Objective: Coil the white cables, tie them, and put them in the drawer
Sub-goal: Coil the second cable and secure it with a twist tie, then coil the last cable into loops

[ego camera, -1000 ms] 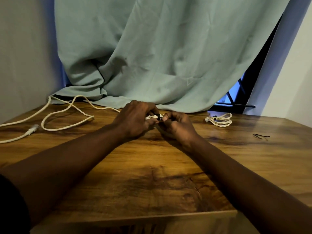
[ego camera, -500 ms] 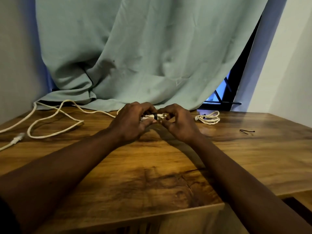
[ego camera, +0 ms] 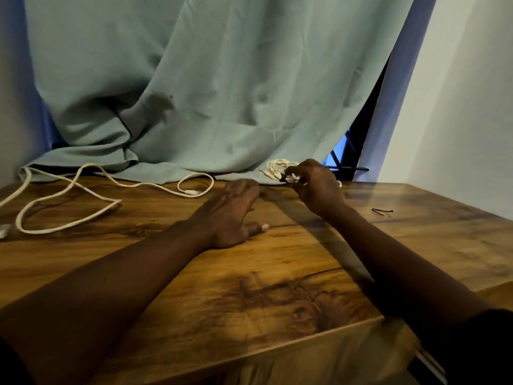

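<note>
Our hands have parted: the left hand [ego camera: 230,215] lies flat on the middle of the tabletop [ego camera: 277,273], while the right hand [ego camera: 319,187] pinches the tied coil [ego camera: 291,178] at the far edge. We see a loose cable [ego camera: 69,200] sprawling across the far left corner, a second coil [ego camera: 276,165] just beside the right hand, and a black tie [ego camera: 382,211] near the right edge.

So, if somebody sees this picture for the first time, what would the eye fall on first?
First the two bare arms reaching over the wooden table: the right hand pinches a small white cable bundle near the far edge, while the left hand is open beside it. Next the big teal curtain draping onto the table behind, and the long loose white cable sprawled at far left.
</note>
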